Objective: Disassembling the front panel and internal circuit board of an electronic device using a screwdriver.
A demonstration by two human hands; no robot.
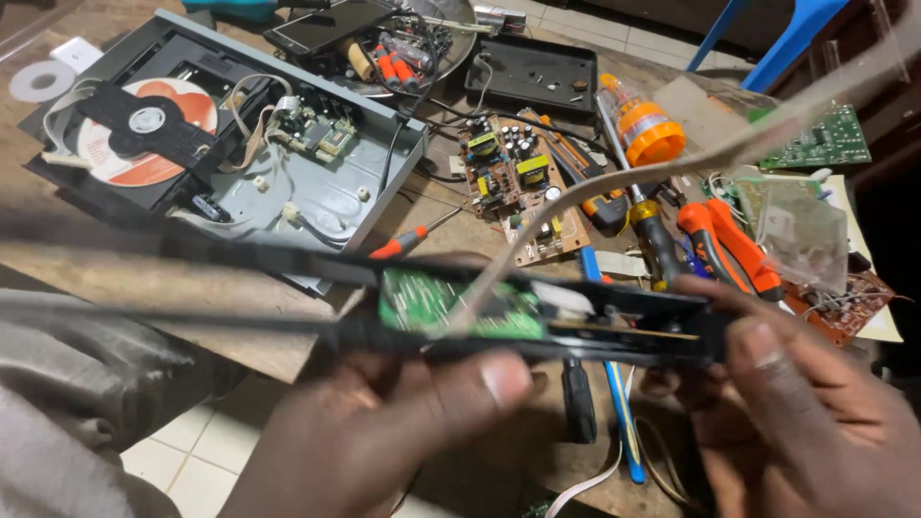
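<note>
I've got the long black plastic front panel [537,321] w/ its green circuit board [422,302] up in front of me, long axis running left-right, just below the open grey disc player [317,192]. Left hand [384,422] pinches its lower edge, thumb up; right hand [806,412] grips the right end, nearer that end.
</note>
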